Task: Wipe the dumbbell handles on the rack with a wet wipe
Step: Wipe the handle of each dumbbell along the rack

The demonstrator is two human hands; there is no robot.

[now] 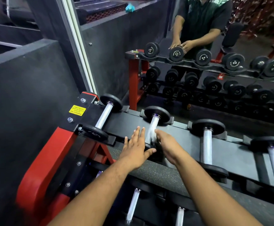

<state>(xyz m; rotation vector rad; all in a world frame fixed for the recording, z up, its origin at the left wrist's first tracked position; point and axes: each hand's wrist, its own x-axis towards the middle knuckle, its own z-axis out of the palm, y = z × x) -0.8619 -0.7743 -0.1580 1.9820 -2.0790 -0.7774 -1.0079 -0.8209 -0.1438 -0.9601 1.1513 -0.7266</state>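
Note:
Several small black dumbbells with silver handles lie across the top shelf of a black and red rack (pixel 124 123). My right hand (pixel 166 145) wraps a white wet wipe (pixel 151 135) around the lower part of the second dumbbell's handle (pixel 154 122). With its fingers straight, my left hand (pixel 136 149) lies just left of that handle, its thumb touching the dumbbell's near black plate (pixel 149 146). The first dumbbell (pixel 103 115) sits to the left, the third dumbbell (pixel 207 144) to the right.
A wall mirror (pixel 198 54) behind the rack reflects me and rows of dumbbells. A dark padded wall (pixel 26 87) stands at the left. More dumbbell handles (pixel 133 204) show on a lower shelf. A yellow warning label (pixel 77 110) is on the rack's end.

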